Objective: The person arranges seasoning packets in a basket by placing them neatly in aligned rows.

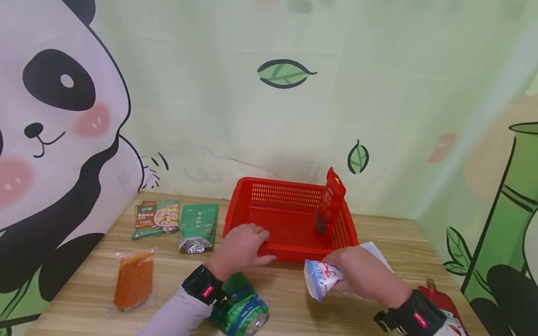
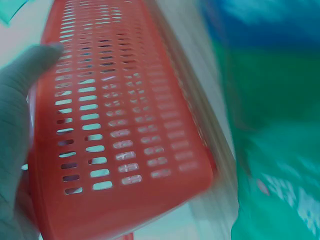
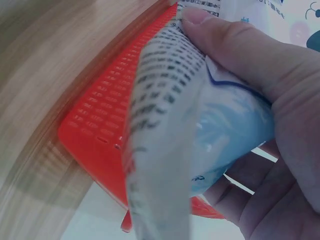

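My left hand (image 1: 244, 249) is at the front left of a red plastic basket (image 1: 269, 219), its thumb outside the front wall and its fingers over the rim. The left wrist view shows the thumb against the slotted wall (image 2: 107, 125). My right hand (image 1: 363, 275) grips a white and blue printed plastic packet (image 1: 321, 277) in front of the basket's right corner. Its thumb presses on the packet (image 3: 165, 95), which sags and creases, in the right wrist view. A red pouch (image 1: 329, 205) stands upright inside the basket, leaning on its right side.
A green and blue pouch (image 1: 244, 308) lies under my left wrist. Left of the basket lie a green pouch (image 1: 199, 226), a green seasoning packet (image 1: 155, 218) and a clear bag of orange-red contents (image 1: 134, 280). A red spouted pouch (image 1: 443, 303) lies by my right wrist.
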The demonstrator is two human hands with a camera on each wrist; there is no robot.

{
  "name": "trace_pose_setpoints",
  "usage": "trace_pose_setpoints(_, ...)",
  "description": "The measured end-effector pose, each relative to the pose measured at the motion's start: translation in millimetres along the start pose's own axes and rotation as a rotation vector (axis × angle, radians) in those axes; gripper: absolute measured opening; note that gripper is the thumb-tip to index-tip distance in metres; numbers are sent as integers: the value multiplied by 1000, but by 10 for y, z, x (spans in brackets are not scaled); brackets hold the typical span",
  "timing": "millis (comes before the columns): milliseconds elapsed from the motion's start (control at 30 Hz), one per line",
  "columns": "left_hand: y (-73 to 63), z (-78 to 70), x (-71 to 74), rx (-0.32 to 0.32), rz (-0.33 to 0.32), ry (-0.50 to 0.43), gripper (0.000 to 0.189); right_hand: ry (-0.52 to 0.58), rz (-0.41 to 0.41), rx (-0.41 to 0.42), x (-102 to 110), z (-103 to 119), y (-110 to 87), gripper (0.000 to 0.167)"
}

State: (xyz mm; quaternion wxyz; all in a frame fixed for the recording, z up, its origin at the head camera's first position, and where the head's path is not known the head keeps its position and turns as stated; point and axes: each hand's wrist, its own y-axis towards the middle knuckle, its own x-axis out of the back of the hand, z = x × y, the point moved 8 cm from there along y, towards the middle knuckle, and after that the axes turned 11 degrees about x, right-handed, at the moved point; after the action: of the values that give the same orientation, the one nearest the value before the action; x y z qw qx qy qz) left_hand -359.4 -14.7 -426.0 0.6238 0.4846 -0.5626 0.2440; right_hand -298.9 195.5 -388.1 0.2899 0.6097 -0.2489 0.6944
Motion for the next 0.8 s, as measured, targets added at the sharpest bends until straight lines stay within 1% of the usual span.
trace_pose_setpoints(100,-105,-109,109,-112,-125,43,50,-33,-20,10,22,19,31,47)
trace_pose_setpoints(200,-204,-211,202,-177,-209,-2,53,-60,-41,23,54,44,54,48)
trace_pose_setpoints(267,-268,-280,259,-202,-236,-66,54,-74,-53,33,73,58,61,49)
trace_pose_setpoints(333,-329,-362,289,-219,-229,-148,54,-83,-63,35,89,66,67,51)
trace_pose_setpoints(367,-357,-404,292,-214,-206,-204,55,-87,-68,35,96,67,68,52)
trace_pose_setpoints(400,-382,-443,280,-198,-166,-271,57,-91,-72,36,99,69,68,53)
trace_pose_setpoints(433,-404,-482,250,-173,-111,-354,59,-94,-77,37,104,75,68,54)
trace_pose_setpoints(467,-422,-514,207,-131,-43,-443,61,-100,-83,41,109,83,70,55)
trace_pose_setpoints(533,-458,-567,103,-27,91,-655,67,-115,-98,54,118,105,74,56)
trace_pose_setpoints(567,-475,-586,48,42,158,-758,70,-124,-108,63,122,119,77,57)
trace_pose_setpoints(633,-510,-624,-54,160,264,-927,74,-139,-126,82,131,154,85,56)
trace_pose_setpoints(700,-532,-660,-116,240,325,-1069,76,-151,-142,97,138,184,91,55)
trace_pose_setpoints(800,-551,-675,-179,371,393,-1241,75,-165,-157,107,150,223,90,55)
